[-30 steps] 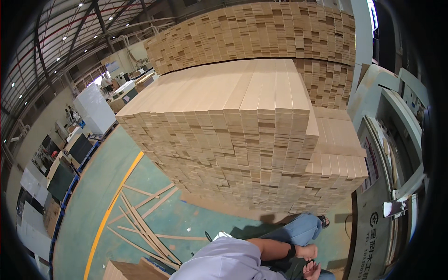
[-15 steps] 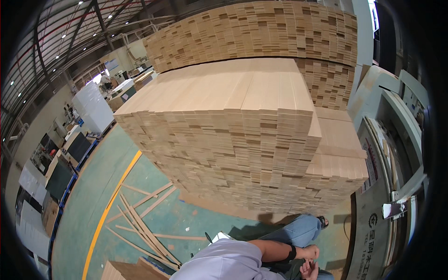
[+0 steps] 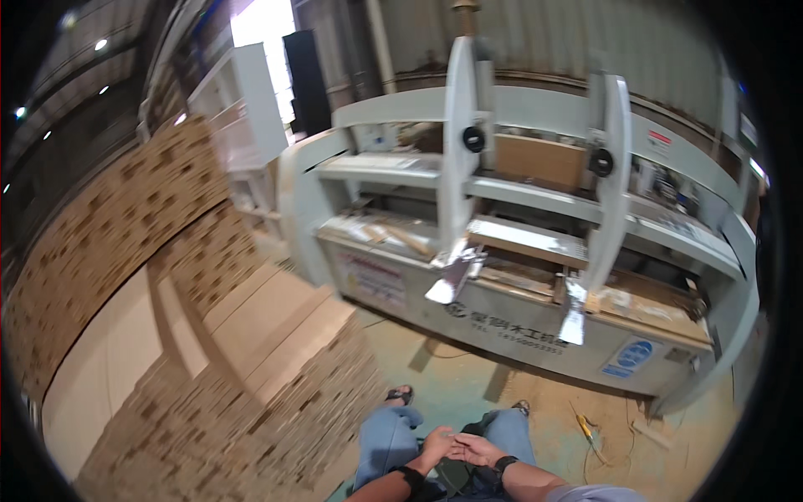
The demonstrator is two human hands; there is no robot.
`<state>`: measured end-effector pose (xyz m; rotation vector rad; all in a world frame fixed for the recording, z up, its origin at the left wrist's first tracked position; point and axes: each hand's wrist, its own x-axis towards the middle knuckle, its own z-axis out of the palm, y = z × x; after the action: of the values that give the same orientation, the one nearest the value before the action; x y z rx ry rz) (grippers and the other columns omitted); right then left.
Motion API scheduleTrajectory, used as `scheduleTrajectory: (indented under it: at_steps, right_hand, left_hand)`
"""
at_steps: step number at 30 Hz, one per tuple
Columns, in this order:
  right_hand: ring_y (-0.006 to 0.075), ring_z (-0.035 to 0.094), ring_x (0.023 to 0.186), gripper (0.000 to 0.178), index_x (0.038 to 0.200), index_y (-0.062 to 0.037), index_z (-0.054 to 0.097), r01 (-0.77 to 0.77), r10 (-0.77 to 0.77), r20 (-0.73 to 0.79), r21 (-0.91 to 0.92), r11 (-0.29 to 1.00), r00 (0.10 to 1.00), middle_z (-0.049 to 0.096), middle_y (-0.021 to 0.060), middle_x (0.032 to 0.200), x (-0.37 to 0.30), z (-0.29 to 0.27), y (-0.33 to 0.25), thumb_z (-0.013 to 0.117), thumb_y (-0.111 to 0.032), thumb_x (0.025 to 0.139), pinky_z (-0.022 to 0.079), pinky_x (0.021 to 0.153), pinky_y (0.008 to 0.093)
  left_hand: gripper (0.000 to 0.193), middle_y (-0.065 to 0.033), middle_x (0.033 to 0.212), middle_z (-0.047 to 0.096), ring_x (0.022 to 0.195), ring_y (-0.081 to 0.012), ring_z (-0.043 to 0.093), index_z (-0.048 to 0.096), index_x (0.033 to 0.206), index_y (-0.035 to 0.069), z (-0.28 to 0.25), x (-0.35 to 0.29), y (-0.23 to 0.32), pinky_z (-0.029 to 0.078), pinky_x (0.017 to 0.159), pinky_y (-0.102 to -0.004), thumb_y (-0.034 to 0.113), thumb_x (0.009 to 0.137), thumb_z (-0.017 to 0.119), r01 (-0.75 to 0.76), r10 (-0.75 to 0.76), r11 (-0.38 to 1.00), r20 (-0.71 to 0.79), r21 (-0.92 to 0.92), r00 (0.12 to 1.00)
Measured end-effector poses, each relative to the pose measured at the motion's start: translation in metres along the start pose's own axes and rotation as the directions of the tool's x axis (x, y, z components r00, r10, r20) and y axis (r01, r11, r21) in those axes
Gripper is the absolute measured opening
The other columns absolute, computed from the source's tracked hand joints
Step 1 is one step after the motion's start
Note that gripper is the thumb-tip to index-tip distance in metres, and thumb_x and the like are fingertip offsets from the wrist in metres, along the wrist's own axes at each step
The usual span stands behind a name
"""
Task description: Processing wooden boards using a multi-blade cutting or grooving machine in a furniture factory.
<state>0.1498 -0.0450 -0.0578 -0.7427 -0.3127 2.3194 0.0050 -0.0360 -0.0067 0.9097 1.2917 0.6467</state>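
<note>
Both my hands meet low in front of me, between my knees. My left hand point(image 3: 437, 446) is turned inward, and its fingers touch the fingers of my right hand. My right hand point(image 3: 479, 450) points to the left with its fingers loosely stretched. No object shows in either hand, though the small gap between the fingertips is blurred. A dark band circles each wrist. Beneath the hands is dark cloth point(image 3: 456, 477), and the blue jeans point(image 3: 383, 439) on my legs lie to either side.
A large pale-green machine point(image 3: 535, 188) with upright arms spans the far side. Stacks of pale wooden strips point(image 3: 284, 335) fill the left, with a taller stack point(image 3: 109, 217) behind. A yellow-handled tool point(image 3: 583, 425) and a short wood piece point(image 3: 651, 435) lie on the floor at right.
The view has swung right, from the wood stacks to the machine. My hands stay together and now appear nearer the middle of the lower edge.
</note>
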Motion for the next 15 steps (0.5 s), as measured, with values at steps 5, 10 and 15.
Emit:
scheduleTrajectory:
  at_steps: [5,10,15]
  right_hand:
    - [0.0228,0.057,0.089,0.021,0.103,-0.0037,0.051,-0.052,0.047,-0.043,-0.111,0.992,0.998,0.057,0.0092,0.097,-0.017,0.011,-0.004,0.045,-0.015,0.087,0.046,0.081,0.0349]
    - [0.0208,0.057,0.09,0.022,0.106,-0.0047,0.052,-0.089,0.085,-0.03,-0.159,0.983,0.996,0.057,0.008,0.099,-0.007,0.014,0.003,0.048,-0.013,0.085,0.046,0.08,0.0336]
    - [0.0189,0.055,0.094,0.021,0.103,-0.0051,0.05,-0.125,0.11,-0.073,-0.247,0.961,0.991,0.056,0.0088,0.1,0.009,0.004,0.007,0.05,-0.015,0.085,0.045,0.081,0.0338]
  left_hand:
    - [0.026,-0.0091,0.071,0.056,0.053,-0.0154,0.056,0.044,0.102,0.001,-0.004,0.008,-0.016,0.045,0.044,-0.0249,0.006,0.078,0.053,0.012,-0.012,0.998,-0.003,-0.054,1.0]
    - [0.034,-0.0096,0.068,0.055,0.053,-0.0169,0.056,0.044,0.102,-0.001,-0.022,0.017,-0.041,0.045,0.043,-0.0267,-0.003,0.07,0.056,0.028,-0.027,0.999,-0.017,0.031,0.999]
    - [0.038,-0.0106,0.068,0.056,0.052,-0.018,0.056,0.045,0.104,-0.003,-0.03,0.014,-0.037,0.045,0.044,-0.0272,-0.007,0.068,0.057,-0.056,0.052,0.995,0.042,0.088,0.998]
